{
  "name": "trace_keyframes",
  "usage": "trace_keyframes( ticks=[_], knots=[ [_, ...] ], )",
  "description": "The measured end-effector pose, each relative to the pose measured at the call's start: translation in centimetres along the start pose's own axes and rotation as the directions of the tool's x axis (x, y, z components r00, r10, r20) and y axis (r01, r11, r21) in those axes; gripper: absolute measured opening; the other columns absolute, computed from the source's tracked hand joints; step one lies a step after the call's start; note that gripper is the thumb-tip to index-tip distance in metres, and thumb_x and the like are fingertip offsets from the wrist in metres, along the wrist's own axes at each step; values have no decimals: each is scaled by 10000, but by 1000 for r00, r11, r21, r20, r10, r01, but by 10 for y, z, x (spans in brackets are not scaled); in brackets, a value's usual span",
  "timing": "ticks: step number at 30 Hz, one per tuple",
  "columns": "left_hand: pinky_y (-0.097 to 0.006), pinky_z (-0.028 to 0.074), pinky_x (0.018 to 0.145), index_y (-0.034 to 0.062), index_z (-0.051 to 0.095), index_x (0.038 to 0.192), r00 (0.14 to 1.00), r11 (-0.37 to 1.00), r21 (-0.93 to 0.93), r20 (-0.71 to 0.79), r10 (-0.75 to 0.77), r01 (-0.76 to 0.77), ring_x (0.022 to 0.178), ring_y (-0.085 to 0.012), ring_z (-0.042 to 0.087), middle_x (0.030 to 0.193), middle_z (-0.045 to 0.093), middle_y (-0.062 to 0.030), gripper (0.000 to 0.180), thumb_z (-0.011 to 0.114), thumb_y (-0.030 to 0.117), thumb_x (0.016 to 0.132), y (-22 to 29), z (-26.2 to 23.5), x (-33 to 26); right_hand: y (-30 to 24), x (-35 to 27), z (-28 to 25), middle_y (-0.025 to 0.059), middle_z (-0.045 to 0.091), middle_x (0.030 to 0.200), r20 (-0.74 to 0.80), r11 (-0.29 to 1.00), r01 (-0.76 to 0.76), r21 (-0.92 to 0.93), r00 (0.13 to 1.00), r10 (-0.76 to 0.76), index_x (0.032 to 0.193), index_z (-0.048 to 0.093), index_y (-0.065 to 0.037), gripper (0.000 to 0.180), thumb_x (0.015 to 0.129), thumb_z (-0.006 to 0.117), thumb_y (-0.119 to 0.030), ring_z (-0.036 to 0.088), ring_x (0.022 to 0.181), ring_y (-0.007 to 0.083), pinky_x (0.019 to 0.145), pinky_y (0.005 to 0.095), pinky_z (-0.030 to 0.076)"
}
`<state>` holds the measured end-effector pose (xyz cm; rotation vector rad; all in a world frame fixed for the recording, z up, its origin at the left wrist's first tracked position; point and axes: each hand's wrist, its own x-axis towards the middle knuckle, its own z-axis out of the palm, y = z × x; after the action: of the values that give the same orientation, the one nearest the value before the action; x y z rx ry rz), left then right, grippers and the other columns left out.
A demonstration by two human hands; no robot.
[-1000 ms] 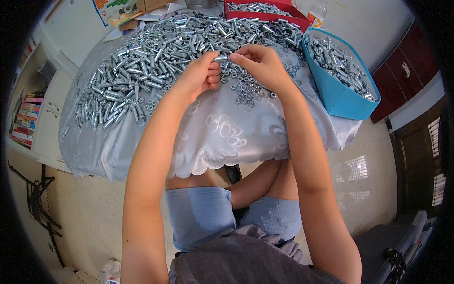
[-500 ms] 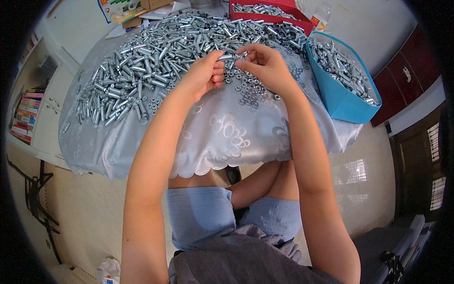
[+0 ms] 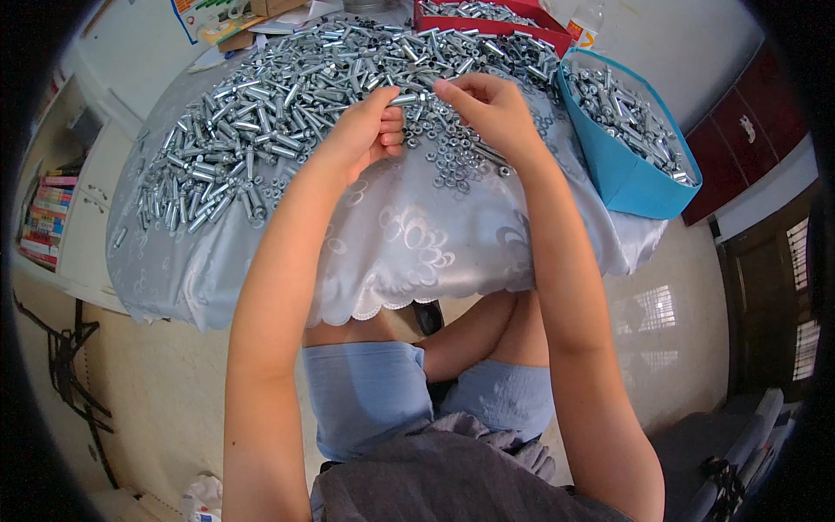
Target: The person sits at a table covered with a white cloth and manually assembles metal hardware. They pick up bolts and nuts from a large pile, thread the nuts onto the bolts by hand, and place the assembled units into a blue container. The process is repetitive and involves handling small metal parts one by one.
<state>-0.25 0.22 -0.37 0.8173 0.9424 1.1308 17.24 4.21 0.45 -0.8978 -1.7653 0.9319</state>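
Observation:
My left hand [image 3: 367, 130] grips a silver metal bolt [image 3: 405, 99] that points to the right. My right hand [image 3: 485, 109] meets the bolt's free end with pinched fingertips; whatever small part it holds is hidden by the fingers. Both hands hover over a table draped in a shiny pale cloth [image 3: 409, 244]. A big heap of silver bolts [image 3: 252, 113] spreads over the left and far side of the cloth. A patch of small silver nuts [image 3: 461, 161] lies just below my hands.
A blue box [image 3: 628, 178] with finished bolts sits at the table's right edge. A red tray [image 3: 557, 36] with more bolts stands at the back. Cardboard and papers [image 3: 217, 17] lie far left. A shelf with books [image 3: 43, 226] is at the left.
Both hands stay together at the bolt. The view has shifted slightly, and my right fingers have moved a little at the bolt's end.

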Motion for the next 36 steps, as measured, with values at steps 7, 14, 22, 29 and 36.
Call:
trace_keyframes(
  ticks=[7,14,22,29,36],
  knots=[
    [-235,285,474,161,315,586,1000,997,71,-17,7,-6,476,-82,310,531,276,57,367,492,346,849,0,1,-2,-3,-2,3,-9,554,639,137,998,51,42,989,-57,815,632,7,249,756,667,-232,463,583,50,523,204,382],
    [-233,297,480,151,328,602,1000,999,49,-2,0,0,487,-83,316,546,288,53,366,501,358,851,-4,2,0,4,-2,7,-5,539,626,179,999,26,26,983,-30,881,603,10,184,793,617,-151,475,581,59,524,213,389],
    [-236,297,485,143,334,612,989,966,232,-73,130,-110,489,-79,304,548,283,55,379,491,384,859,-5,3,0,-1,-7,12,33,512,605,258,997,-77,-5,963,75,809,558,18,317,885,466,-276,483,537,107,518,257,400],
    [-241,329,447,137,352,577,979,935,294,22,202,-199,460,-78,343,525,325,44,406,512,394,848,-1,13,-7,1,1,6,-3,437,558,192,957,-187,221,971,145,732,534,-8,429,902,405,-380,421,485,81,461,220,350],
    [-205,333,366,87,452,541,957,809,587,214,-197,35,391,-83,388,484,412,13,432,540,394,832,14,18,-33,10,11,-5,-1,451,530,-81,960,-26,277,995,51,719,567,22,466,905,404,-373,424,464,81,455,225,360]
  ],
)
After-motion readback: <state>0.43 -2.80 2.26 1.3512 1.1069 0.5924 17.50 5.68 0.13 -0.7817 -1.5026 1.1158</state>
